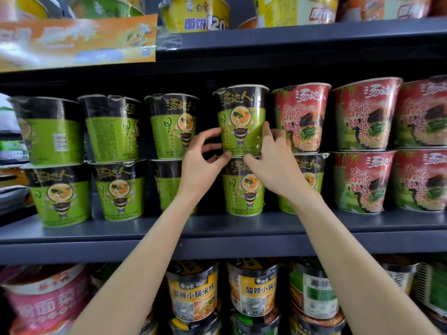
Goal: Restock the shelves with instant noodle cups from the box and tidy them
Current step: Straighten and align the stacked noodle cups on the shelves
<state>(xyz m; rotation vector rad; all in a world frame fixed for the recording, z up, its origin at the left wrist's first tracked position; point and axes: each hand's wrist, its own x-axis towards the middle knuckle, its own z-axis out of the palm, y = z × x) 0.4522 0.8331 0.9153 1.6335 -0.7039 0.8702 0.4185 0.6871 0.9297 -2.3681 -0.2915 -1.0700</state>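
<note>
green-and-black tapered glossy noodle cup (242,119) sits mid-frame, stacked atop a matching cup (243,187) on the dark metal shelf (217,228); left hand (200,163) and right hand (271,163) pinch its lower rim with curled fingers.

Both bare forearms reach up and forward from the bottom of the view, converging toward the middle. Left hand (202,165): wrist bent back, fingers spread and curled, thumb tip and fingertips at the cup's (242,122) lower left side. Right hand (273,163): back facing the camera, fingers extended up along the cup's right side, thumb at its base.
</note>
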